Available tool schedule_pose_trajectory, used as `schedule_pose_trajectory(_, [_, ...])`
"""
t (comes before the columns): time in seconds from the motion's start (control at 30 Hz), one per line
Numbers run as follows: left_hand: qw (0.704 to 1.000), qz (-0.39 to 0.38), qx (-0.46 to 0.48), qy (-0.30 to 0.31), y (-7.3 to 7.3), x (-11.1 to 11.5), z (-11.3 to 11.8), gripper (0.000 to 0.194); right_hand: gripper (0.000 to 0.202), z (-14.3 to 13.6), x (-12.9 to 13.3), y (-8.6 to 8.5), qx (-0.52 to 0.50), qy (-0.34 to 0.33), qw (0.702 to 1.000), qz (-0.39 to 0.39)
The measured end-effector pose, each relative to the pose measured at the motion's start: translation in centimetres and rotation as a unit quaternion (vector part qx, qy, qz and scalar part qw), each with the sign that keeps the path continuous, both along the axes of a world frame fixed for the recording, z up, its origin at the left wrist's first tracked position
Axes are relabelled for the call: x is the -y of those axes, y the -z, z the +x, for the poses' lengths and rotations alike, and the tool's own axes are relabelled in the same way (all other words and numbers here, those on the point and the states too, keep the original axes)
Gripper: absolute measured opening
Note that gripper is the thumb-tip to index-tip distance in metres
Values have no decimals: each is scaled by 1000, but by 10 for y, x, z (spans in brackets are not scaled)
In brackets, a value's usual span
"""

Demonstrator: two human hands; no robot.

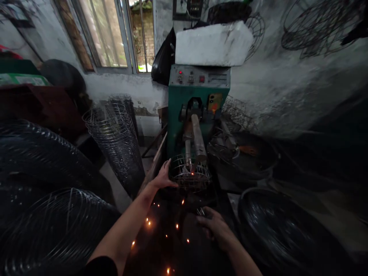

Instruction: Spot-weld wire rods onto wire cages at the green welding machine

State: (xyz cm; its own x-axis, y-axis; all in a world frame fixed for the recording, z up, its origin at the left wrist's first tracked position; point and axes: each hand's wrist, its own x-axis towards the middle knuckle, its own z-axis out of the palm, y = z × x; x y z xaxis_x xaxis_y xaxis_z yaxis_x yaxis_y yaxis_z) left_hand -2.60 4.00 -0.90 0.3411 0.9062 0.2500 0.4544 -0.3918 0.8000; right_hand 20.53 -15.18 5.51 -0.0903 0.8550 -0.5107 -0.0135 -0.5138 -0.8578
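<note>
A round wire basket [184,177] sits at the lower electrode of a green spot welder [184,90]. A glowing spot shows on its near side, and orange sparks fly toward me. My left hand [163,178] is closed on the basket's left rim, thumb toward the near side. Lower and to the right, my right hand [214,224] pinches a few short metal wire pieces [200,211] between thumb and fingers, apart from the basket. Above the basket the welder's thick upper arm [198,138] points toward me; its tip is close to the wires.
Tall stacks of wire baskets [115,142] stand at the left, with large wire ring stacks [63,226] nearer me. Dark round stacked wirework [276,226] lies at the right. A white foam block [212,44] rests on the welder, and a phone [214,101] is fixed to its front.
</note>
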Motion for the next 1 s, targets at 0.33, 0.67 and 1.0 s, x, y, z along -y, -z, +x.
schedule_pose_trajectory(0.33, [998,44,-17,-46,-31,30,-11,99,37,-7,-24,-13,-234,-30,972,22])
schedule_pose_trajectory(0.67, [977,148,-149,39,-38,57,1,103,39,-16,-58,-26,-167,40,982,80])
schedule_pose_trajectory(1.0, [977,124,-168,49,-44,65,8,102,53,-5,-43,-20,-149,97,984,33])
